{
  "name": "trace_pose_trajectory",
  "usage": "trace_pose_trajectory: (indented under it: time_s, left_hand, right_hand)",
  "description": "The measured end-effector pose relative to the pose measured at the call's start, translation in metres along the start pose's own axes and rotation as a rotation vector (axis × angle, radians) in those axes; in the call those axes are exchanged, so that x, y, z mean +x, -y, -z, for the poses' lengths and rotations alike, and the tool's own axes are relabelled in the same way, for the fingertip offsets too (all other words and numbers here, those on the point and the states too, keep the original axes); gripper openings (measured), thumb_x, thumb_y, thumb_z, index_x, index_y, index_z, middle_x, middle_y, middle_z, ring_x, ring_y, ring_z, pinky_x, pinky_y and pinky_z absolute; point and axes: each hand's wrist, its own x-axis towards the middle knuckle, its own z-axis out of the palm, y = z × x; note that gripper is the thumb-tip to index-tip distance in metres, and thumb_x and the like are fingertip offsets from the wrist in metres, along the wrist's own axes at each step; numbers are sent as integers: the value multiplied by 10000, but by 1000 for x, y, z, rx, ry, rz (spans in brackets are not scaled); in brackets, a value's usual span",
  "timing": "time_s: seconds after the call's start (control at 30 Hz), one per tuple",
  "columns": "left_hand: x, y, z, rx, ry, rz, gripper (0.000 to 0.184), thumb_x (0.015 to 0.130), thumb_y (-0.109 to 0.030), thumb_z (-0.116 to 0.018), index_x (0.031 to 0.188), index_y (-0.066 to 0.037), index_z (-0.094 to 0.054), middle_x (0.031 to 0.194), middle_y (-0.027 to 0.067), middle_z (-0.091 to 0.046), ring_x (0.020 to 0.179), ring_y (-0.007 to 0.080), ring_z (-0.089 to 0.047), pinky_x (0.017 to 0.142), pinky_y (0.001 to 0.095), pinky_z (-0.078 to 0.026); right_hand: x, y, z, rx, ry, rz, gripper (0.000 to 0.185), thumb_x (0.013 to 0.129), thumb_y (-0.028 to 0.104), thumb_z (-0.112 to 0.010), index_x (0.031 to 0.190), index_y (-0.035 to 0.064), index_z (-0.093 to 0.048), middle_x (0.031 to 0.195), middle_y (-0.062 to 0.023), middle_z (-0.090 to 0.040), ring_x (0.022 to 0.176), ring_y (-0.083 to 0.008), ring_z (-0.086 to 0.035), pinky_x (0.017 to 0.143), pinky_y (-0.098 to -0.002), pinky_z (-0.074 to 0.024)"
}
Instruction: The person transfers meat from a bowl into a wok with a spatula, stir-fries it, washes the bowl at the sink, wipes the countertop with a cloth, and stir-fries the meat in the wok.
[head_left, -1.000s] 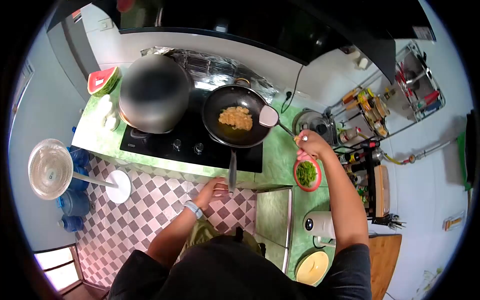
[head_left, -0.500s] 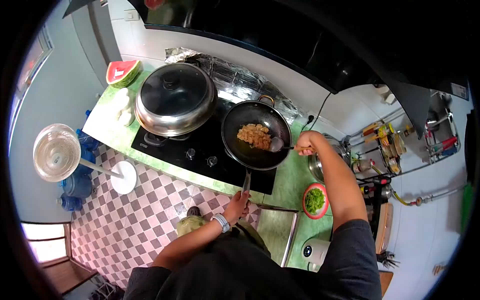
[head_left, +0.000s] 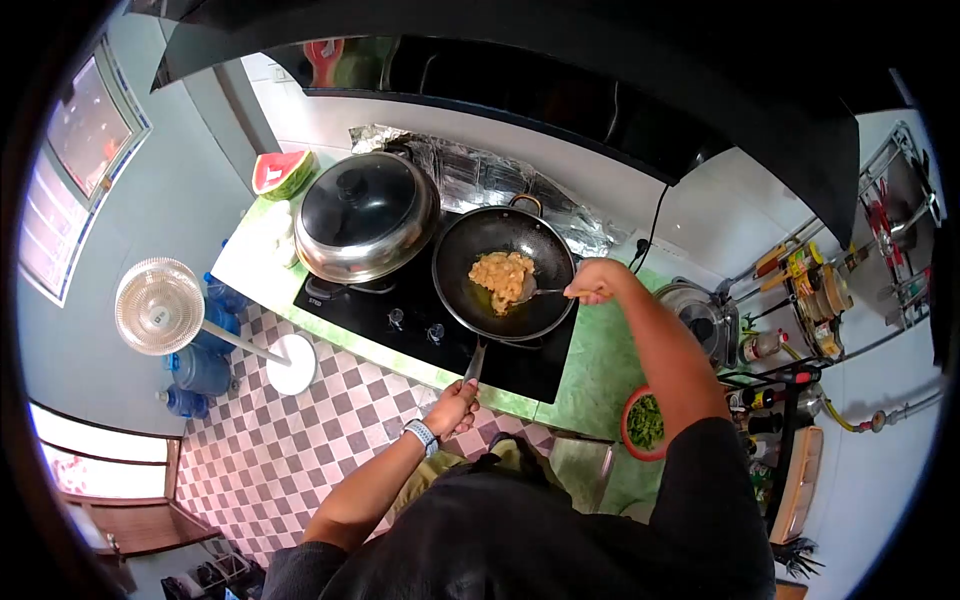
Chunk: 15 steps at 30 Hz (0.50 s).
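A black wok [head_left: 468,302] sits on the right side of the black stove [head_left: 395,318], with pale brown chopped food [head_left: 502,278] in it. My left hand [head_left: 454,408] is closed around the wok's handle [head_left: 475,362], below the counter-side rim. From the right, my right hand [head_left: 597,281] holds the wooden grip of a spatula. The spatula's blade [head_left: 528,291] touches the right part of the food inside the wok. Beside the wok stands a large lidded steel pot [head_left: 368,215].
A bowl of chopped greens [head_left: 646,424] stands on the green counter at right. A cut watermelon [head_left: 282,174] lies at the back left. A dark range hood [head_left: 520,110] overhangs the stove. A white fan [head_left: 160,306] and water bottles [head_left: 200,370] stand at left.
My left hand has risen from beside the handle and closed on it. The spatula has gone from the wok's right rim down into the food, which has shifted and spread. The view has turned.
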Motion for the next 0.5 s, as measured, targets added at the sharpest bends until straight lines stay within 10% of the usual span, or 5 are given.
trace_pose_trajectory:
  time_s: [0.2,0.27,0.3,0.5]
  left_hand:
    - [-2,-6,9,6,36,18,299,1011,-410,-447,970,-114,-433,690,2,-426,427,66,-302,356,218,-254]
    - [-1,-10,12,-5,52,29,302,1012,-401,-450,958,-105,-430,690,7,-427,430,70,-300,358,227,-265]
    - [-2,-13,13,8,61,19,299,1013,-399,-446,959,-105,-430,688,6,-427,433,69,-305,358,223,-262]
    - [-10,-18,12,26,62,20,306,1005,-411,-454,965,-108,-427,679,-2,-429,440,65,-319,363,216,-263]
  right_hand:
    - [-15,12,-43,-9,-229,120,183,878,169,-657,821,-3,-633,647,-92,-622,504,-183,-586,436,-313,-467]
    - [-32,8,-62,-619,-681,385,126,837,114,-663,886,2,-694,807,-153,-702,756,-296,-701,622,-397,-560]
    - [-72,22,-71,-589,-699,262,171,813,119,-658,943,32,-728,968,-192,-703,961,-356,-675,787,-455,-554]
    - [-90,26,-69,-635,-782,137,175,806,121,-671,949,40,-732,1001,-173,-702,953,-327,-681,781,-436,-562]
